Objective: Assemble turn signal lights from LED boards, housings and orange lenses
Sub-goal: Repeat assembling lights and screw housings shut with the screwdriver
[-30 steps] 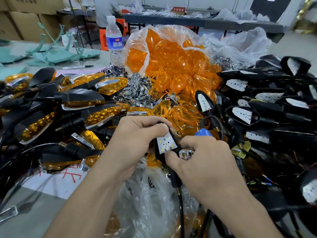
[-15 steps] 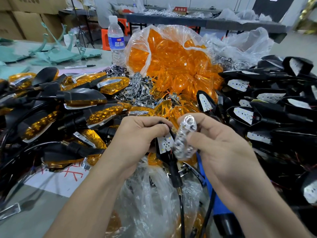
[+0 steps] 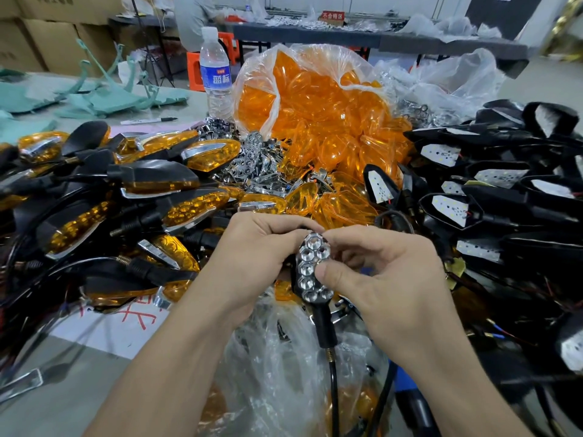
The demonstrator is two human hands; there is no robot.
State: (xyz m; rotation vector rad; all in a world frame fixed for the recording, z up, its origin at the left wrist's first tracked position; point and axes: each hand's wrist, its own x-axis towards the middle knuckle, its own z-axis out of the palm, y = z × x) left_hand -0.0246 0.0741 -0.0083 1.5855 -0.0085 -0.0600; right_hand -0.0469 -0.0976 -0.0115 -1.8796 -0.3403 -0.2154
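Left hand (image 3: pixel 252 257) grips the black housing (image 3: pixel 317 305) from the left; right hand (image 3: pixel 388 279) pinches the chrome reflector (image 3: pixel 312 266) seated in it, between both hands.

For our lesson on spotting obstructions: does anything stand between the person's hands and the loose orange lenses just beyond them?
Nothing visible does. The loose orange lenses lie uncovered just beyond the left hand and right hand. Both hands hold the housing with its chrome reflector, so one would likely have to let go.
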